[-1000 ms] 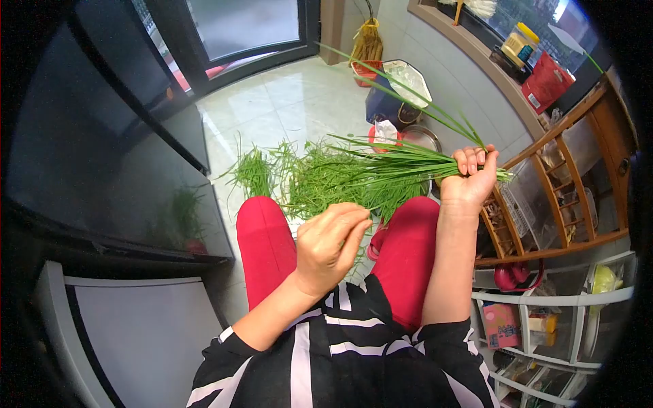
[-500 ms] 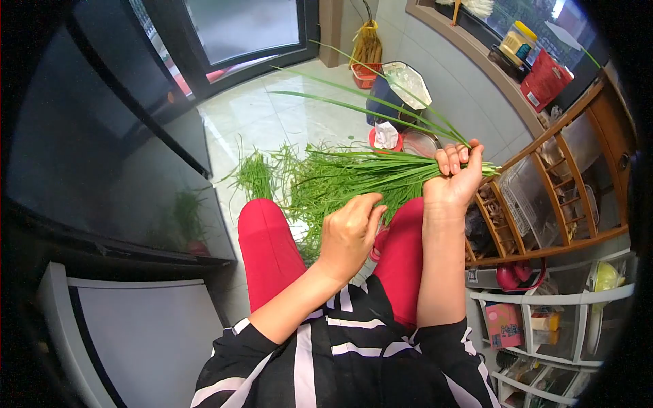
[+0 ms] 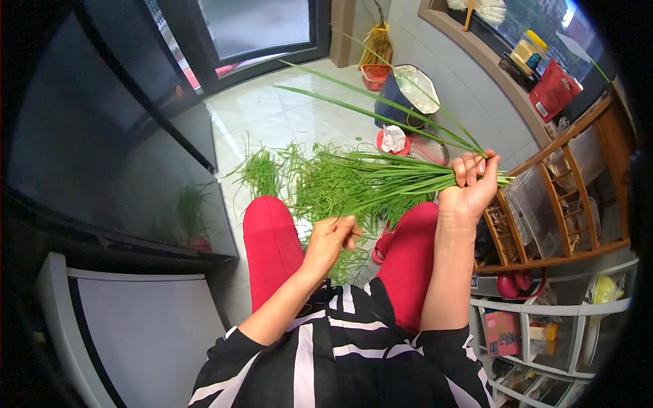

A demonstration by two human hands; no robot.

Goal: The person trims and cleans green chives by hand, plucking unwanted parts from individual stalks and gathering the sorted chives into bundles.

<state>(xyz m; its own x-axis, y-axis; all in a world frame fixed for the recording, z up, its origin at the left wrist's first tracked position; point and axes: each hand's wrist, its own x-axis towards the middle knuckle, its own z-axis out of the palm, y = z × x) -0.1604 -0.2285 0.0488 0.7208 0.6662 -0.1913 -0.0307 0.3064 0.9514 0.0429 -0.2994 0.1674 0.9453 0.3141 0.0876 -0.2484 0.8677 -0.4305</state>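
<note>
My right hand (image 3: 469, 180) is closed round a bundle of garlic chives (image 3: 401, 175); their pale ends stick out to the right and the green blades reach left. A few long blades (image 3: 408, 112) fan up and away from its fingertips. My left hand (image 3: 330, 243) hangs above my lap, between the knees, apart from the bundle. Its fingers are curled in a pinch, and anything between them is too small or hidden to make out. On the floor in front of me lies a loose heap of chives (image 3: 320, 180), with a smaller bunch (image 3: 260, 175) to its left.
Beyond the heap stand a dark blue bin (image 3: 388, 102) with a light liner and a red container (image 3: 393, 141) with white paper in it. A wooden rack (image 3: 561, 194) and plastic drawers (image 3: 524, 309) line the right; a dark glossy cabinet (image 3: 115, 143) is on the left.
My left hand has drawn back toward my body and slightly left, away from the bundle. The right hand still grips the chives; it appears a little further right as the view shifted.
</note>
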